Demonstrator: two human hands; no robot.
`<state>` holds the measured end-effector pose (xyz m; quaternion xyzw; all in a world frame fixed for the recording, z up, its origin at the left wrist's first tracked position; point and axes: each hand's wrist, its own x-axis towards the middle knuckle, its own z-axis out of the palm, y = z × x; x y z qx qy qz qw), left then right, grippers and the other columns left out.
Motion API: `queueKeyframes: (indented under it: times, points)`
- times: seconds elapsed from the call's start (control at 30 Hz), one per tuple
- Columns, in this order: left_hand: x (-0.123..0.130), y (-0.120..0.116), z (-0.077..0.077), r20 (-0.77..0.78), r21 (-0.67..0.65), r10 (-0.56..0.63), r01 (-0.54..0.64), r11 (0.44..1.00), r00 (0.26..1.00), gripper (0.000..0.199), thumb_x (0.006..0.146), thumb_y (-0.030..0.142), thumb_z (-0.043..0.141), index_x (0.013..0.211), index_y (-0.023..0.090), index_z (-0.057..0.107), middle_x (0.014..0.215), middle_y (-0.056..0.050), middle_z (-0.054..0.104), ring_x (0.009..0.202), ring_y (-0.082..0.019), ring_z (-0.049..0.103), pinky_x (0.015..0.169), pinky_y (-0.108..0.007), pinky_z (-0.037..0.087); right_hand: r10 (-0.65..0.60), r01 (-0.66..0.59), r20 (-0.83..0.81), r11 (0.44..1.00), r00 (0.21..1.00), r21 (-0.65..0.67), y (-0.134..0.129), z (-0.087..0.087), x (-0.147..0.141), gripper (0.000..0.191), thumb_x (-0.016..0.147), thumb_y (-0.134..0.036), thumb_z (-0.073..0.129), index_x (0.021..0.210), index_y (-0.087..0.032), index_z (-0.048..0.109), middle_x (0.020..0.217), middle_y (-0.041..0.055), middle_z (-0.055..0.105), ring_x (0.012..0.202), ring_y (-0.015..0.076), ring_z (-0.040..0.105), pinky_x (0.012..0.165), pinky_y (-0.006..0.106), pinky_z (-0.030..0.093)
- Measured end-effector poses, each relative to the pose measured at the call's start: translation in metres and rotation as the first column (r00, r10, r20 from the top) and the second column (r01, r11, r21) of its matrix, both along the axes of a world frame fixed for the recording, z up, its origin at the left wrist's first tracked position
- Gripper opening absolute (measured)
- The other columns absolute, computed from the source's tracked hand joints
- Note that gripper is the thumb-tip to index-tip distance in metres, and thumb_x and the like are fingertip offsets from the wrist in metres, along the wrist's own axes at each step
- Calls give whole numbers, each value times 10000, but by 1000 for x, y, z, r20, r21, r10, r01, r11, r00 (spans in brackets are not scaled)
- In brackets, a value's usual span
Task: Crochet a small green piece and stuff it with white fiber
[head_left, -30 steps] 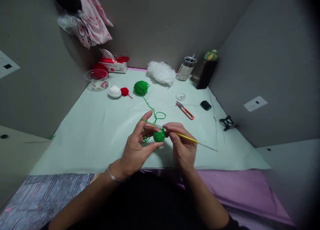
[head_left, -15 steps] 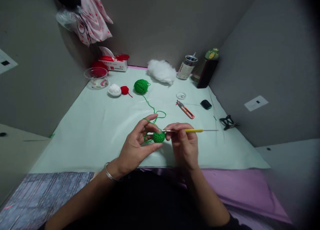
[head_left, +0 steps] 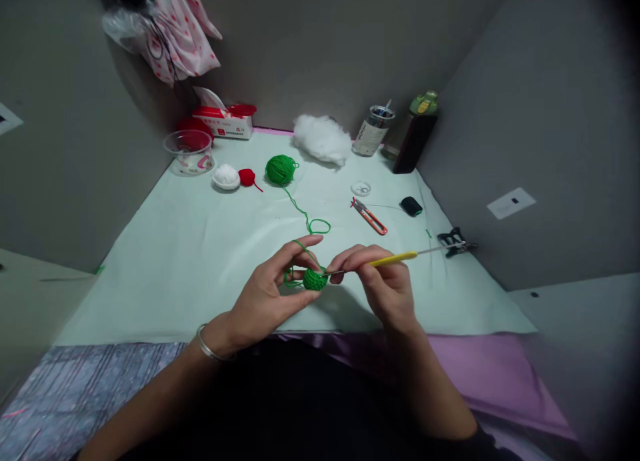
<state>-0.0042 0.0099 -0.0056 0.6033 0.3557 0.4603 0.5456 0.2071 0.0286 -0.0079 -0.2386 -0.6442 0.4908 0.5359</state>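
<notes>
Between the thumb and fingers of my left hand (head_left: 273,281) is a small round green crochet piece (head_left: 315,279). Green yarn runs over the raised left index finger, and a loose loop hangs beside the piece. My right hand (head_left: 383,281) is closed on a crochet hook (head_left: 393,259) with a yellow grip. Its metal tip meets the top of the crochet piece, while the far end points up and right. A green yarn ball (head_left: 281,170) lies farther back, its strand trailing toward my left hand.
Orange thread snips (head_left: 370,217), a small clear lid (head_left: 361,189), a black oval item (head_left: 411,206) and a black claw clip (head_left: 454,242) lie to the right. White stuffing (head_left: 323,139), a can (head_left: 373,131) and a bottle (head_left: 416,134) stand behind. Red yarn (head_left: 247,177) and a plastic tub (head_left: 190,153) sit left.
My right hand has shifted slightly right and tilted the hook, so its rear end now points higher. The crochet piece sits slightly lower, in my left hand. The whole view has shifted a little.
</notes>
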Motion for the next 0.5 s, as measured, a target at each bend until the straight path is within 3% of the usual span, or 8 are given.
queueKeyframes:
  times: [0.13,0.3,0.37,0.5]
  points:
    - [-3,0,-1,-105,73,12,-5,997,994,641,865,145,739,1471,236,554,1067,-36,690,1018,-184,666,958,-359,564,-17,4,169,997,985,77,-1,12,6,190,1059,-237,555,1059,-233,745,987,52,757,893,172,726,807,342,603]
    - [-4,2,2,-161,89,19,-5,996,987,674,855,159,753,1498,237,566,1065,-51,709,983,-200,670,912,-366,576,-112,-7,365,951,924,310,-5,18,4,179,1040,-171,560,1079,-221,728,970,63,763,927,184,737,815,355,617]
    - [-1,0,4,-126,32,74,-70,997,989,675,848,178,769,1492,246,576,1032,-47,713,976,-209,673,890,-359,575,-267,65,376,880,887,470,-8,12,-1,201,1028,-153,572,1138,-232,720,1015,76,774,930,188,744,782,347,631]
    - [12,-11,0,-25,-6,210,-210,978,977,589,885,222,766,1452,276,614,1091,-56,697,1048,-216,661,939,-346,557,-621,168,325,601,713,782,-18,-7,-13,309,979,-105,631,1245,-235,720,1098,122,771,1002,227,750,781,356,649]
